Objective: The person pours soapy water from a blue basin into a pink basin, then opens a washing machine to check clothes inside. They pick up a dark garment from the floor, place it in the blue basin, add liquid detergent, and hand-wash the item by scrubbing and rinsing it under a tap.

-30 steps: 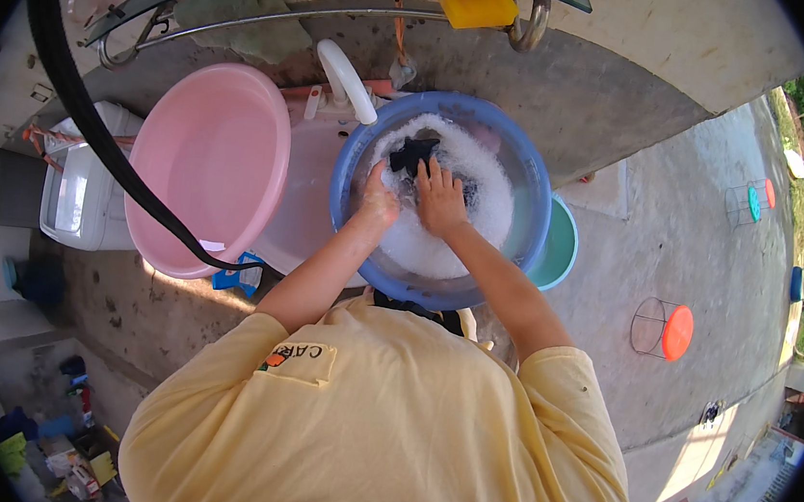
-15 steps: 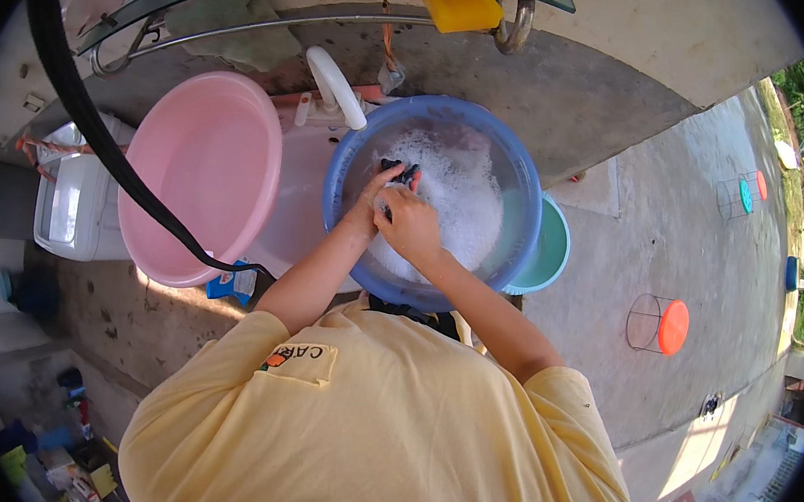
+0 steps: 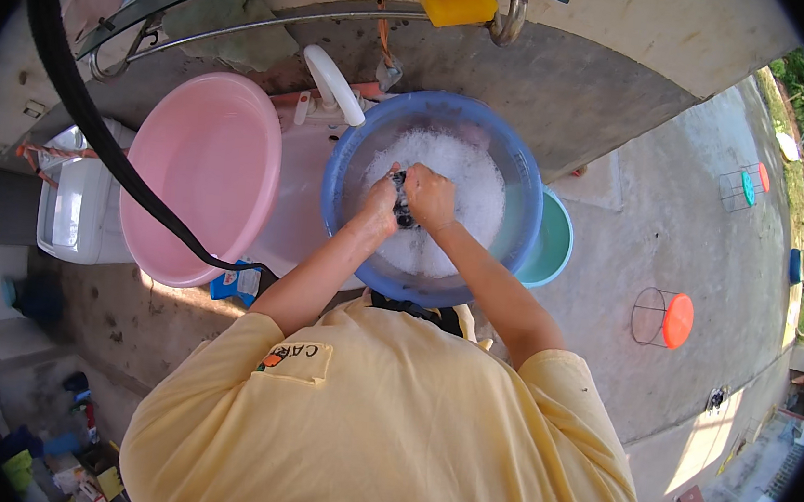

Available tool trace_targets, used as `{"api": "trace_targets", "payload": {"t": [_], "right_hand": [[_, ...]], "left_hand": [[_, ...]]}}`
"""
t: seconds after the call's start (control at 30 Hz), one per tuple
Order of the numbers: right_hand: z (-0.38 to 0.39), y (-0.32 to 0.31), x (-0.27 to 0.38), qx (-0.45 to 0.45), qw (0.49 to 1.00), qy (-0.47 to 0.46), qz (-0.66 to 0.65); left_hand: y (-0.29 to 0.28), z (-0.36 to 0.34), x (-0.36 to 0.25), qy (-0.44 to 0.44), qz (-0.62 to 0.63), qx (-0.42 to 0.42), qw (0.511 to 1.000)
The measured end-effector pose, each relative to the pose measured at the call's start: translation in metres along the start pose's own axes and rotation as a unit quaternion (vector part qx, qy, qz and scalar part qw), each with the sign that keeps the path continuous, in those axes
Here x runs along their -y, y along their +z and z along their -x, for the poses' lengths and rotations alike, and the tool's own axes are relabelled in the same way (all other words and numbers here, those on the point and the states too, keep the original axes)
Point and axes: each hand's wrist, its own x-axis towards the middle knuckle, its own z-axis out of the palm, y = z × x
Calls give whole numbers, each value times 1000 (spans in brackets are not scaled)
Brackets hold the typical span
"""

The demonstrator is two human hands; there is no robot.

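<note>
Both my hands are over the blue basin (image 3: 530,167), which holds water under white suds (image 3: 472,176). Between them is a dark, wet piece of cloth (image 3: 403,214), bunched up; its exact kind cannot be made out. My left hand (image 3: 383,199) is closed on the cloth's left side. Facing it, my right hand (image 3: 430,196) makes a fist around the other side, knuckles up. Foam clings to the cloth and to my left wrist.
A large pink basin (image 3: 198,173) leans at the left, near a white faucet (image 3: 333,85). Partly under the blue basin's right side sits a turquoise basin (image 3: 556,242). Above runs a glass shelf with metal rails (image 3: 279,17). A red-topped wire stool (image 3: 676,321) stands at right.
My right hand has moved up and right, off the top of my left hand, and now grips the cloth beside it. More of the dark cloth shows between the hands.
</note>
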Motion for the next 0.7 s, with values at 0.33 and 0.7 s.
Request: {"api": "trace_targets", "payload": {"t": [0.33,0.7], "right_hand": [[-23,-2,-18,-56,996,-65,-4],[1,-12,-51,53,989,111,84]], "left_hand": [[-5,12,-5,20,46,119,992],[-35,21,12,-179,-207,176,946]]}}
